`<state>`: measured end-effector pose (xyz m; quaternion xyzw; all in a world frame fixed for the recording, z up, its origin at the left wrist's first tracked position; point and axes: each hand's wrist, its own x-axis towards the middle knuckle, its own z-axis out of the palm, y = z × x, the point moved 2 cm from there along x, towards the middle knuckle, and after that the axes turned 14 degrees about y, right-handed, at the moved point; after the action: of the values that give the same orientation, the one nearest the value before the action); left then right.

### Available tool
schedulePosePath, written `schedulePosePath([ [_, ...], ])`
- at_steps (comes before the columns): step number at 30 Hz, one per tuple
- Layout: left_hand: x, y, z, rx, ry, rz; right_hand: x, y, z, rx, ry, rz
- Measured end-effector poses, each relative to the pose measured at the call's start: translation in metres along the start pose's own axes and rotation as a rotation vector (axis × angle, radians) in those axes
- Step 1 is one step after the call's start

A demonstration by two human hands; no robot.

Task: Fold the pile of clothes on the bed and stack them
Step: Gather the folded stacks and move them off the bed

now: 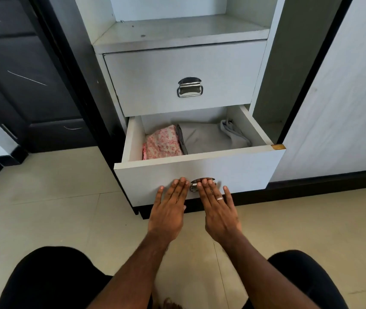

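The lower drawer [240, 172] of a white wardrobe is pulled out. Inside lie a folded pink floral cloth [162, 142] at the left and folded grey clothes [208, 138] to its right. My left hand [169, 208] and my right hand [217, 209] are side by side with straight fingers, their fingertips against the drawer's front panel. The right fingertips lie over the metal handle [194, 186], which is partly hidden. A ring sits on one right finger. No bed or pile of clothes is in view.
The upper drawer [182, 70] with its metal handle [189, 87] is closed, below a bare shelf [177, 30]. A white wardrobe door [338, 97] stands open at the right, a dark door [21, 74] at the left. My knees in black cloth frame the beige tiled floor [55, 208].
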<state>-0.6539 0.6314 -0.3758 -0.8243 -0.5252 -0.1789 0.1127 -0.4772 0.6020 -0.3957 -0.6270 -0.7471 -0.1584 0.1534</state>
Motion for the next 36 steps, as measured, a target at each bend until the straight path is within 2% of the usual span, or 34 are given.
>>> schedulePosePath([
  [6,0.054,-0.022,0.037,0.049,0.018,-0.042,0.059,0.022,0.034,0.022,0.107,-0.076],
  [18,0.173,-0.068,0.082,0.007,-0.073,-0.099,0.183,0.033,0.102,0.054,0.135,-0.063],
  [26,0.197,-0.078,0.106,-0.004,-0.052,-0.12,0.207,0.033,0.113,0.132,0.158,-0.046],
  [33,0.205,-0.092,0.116,-0.023,0.019,-0.095,0.221,0.033,0.108,0.055,0.061,-0.046],
  [36,0.205,-0.093,0.109,-0.024,-0.027,-0.086,0.219,0.03,0.099,0.04,-0.031,0.003],
])
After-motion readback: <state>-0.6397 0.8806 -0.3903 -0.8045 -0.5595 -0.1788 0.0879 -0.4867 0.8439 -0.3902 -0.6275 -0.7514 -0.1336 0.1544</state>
